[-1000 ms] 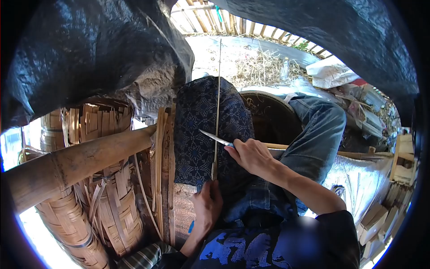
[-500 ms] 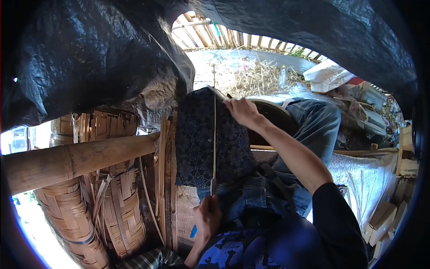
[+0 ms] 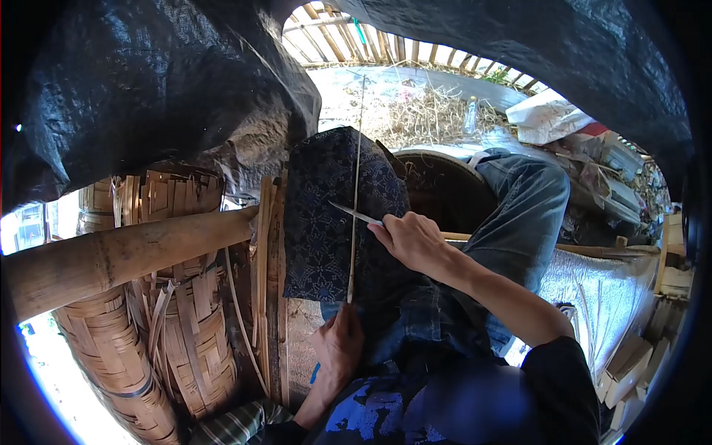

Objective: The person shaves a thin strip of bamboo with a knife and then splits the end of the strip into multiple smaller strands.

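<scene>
My right hand (image 3: pixel 419 241) is closed on the handle of a knife (image 3: pixel 348 211), its pointed blade aimed left across a long thin bamboo strip (image 3: pixel 357 167). Close to my body, my left hand (image 3: pixel 339 345) grips the strip's near end in closed fingers. The strip runs straight away from me over a dark blue patterned cloth (image 3: pixel 315 215), which drapes across my lap. Its far tip reaches past the cloth's upper edge.
At the left, a thick bamboo pole (image 3: pixel 126 259) crosses in front of woven bamboo baskets (image 3: pixel 111 356). Black plastic sheeting (image 3: pixel 163 96) hangs above. A dark round container (image 3: pixel 445 185) sits beside my knee. Wood blocks (image 3: pixel 630 363) lie at the lower right.
My right hand has come back toward my body with the knife, from the cloth's far edge to about the middle of the strip. My left hand still holds the near end.
</scene>
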A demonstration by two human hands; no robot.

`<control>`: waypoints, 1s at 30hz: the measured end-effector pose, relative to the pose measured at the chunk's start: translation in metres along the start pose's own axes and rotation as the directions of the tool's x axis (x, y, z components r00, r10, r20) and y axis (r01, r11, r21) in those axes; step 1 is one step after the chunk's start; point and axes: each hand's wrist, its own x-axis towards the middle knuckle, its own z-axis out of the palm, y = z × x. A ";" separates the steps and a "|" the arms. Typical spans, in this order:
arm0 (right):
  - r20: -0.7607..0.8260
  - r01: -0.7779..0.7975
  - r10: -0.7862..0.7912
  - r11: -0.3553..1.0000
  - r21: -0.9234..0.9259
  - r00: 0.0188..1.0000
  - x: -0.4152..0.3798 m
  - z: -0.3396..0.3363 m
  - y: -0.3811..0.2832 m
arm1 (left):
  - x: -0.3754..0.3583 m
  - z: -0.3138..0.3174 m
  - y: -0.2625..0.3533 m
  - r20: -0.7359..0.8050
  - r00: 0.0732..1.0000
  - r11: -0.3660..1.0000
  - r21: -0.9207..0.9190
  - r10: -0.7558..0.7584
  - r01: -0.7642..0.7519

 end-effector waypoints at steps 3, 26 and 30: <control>-0.044 -0.001 -0.002 0.997 -0.075 0.999 0.012 0.015 0.004 | -0.004 -0.001 0.002 0.006 1.000 1.000 0.002 -0.006 0.006; 0.075 0.045 -0.043 0.999 -0.023 0.996 0.018 0.007 0.002 | 0.041 -0.004 -0.003 0.547 0.736 0.260 -0.702 -0.399 0.663; 0.095 0.064 -0.067 0.998 0.025 0.993 0.038 0.006 0.007 | 0.035 -0.015 0.001 0.553 0.695 0.233 -0.680 -0.460 0.695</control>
